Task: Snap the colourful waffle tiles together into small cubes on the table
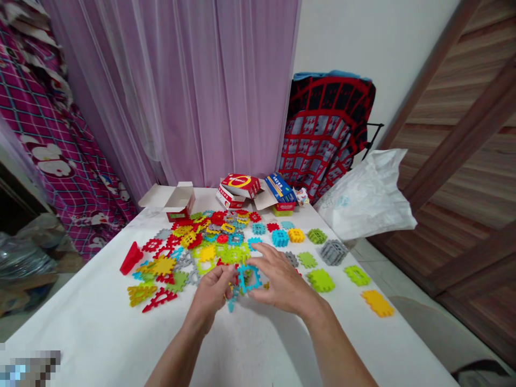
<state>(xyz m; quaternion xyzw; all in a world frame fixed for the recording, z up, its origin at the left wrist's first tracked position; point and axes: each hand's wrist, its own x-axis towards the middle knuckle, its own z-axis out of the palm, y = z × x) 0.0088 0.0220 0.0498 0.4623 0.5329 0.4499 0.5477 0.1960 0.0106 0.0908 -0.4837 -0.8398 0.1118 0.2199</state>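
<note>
Both hands meet over a white table (100, 328) strewn with several colourful plastic waffle-style building tiles (193, 247). My left hand (212, 293) is curled, pinching the left side of a blue square tile piece (246, 279). My right hand (278, 279) holds the same blue piece from the right, fingers partly spread over it. A small blue bit (231, 305) hangs below the piece. Assembled cubes sit beyond: blue (279, 237), yellow (295, 235), green (316, 236), grey (334, 251).
Cardboard boxes (242, 188) and an open box (177, 201) stand at the table's far edge. A white plastic bag (366, 196) lies at the right. A red triangular piece (131, 258) is on the left. Loose green (357, 275) and yellow (378, 302) tiles lie right.
</note>
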